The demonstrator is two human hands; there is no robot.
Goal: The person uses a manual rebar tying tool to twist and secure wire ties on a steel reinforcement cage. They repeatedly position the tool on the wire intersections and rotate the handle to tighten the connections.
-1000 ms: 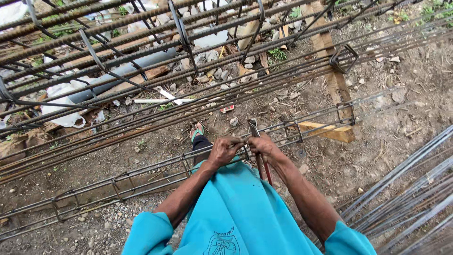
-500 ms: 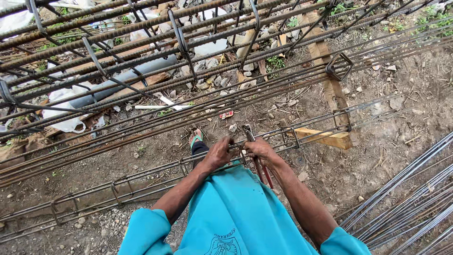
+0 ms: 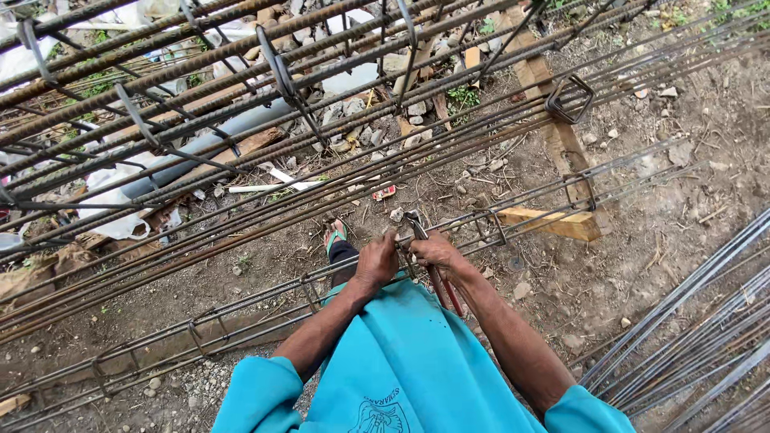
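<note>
Head view: against the picture from 0.5 s ago, the hands sit at the same spot on the rebar cage and the pincers have not left the right hand; only the framing has shifted slightly, with the wooden block at the right a little lower in the picture. The left hand is closed over the top bars of the cage, knuckles up. The right hand is clamped round the red-handled pincers, whose dark head sits at the cage between the 2 hands, just left of the right hand's fingers, while the handles run back toward the near side under the wrist. The 2 hands are close together, a stirrup of the cage between them. The cage runs from the near left to the far right, resting at its right on a wooden block. A foot in a green sandal stands just beyond the cage. The ground is bare brown dirt with stones and scraps. A larger rebar frame fills the far left over a grey pipe, and loose steel bars lie at the near right.
</note>
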